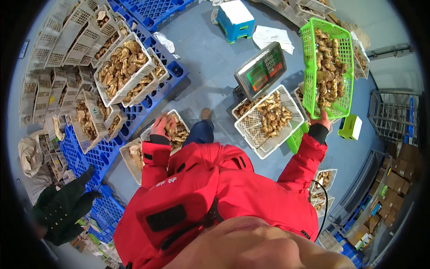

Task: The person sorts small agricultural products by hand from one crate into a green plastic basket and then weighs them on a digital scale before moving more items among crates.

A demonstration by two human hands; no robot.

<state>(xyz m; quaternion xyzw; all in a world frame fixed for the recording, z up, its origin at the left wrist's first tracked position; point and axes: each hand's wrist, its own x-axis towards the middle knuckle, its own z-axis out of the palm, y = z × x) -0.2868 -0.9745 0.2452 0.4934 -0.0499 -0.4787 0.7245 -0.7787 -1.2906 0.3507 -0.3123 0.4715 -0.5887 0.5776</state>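
My left hand reaches down into a white basket of brown mushrooms. Its fingers curl around a mushroom, partly hidden among the others. My right hand grips the near rim of a bright green basket, which holds a layer of thick-stemmed mushrooms. Ahead of me, a scale with a lit display stands behind a tilted white basket, partly filled with mushrooms. Another green basket shows beneath it.
Stacked white baskets of mushrooms stand on blue pallets at the left. A blue stool is at the far side. A person in dark clothing is at the lower left. Metal racks and cardboard boxes line the right.
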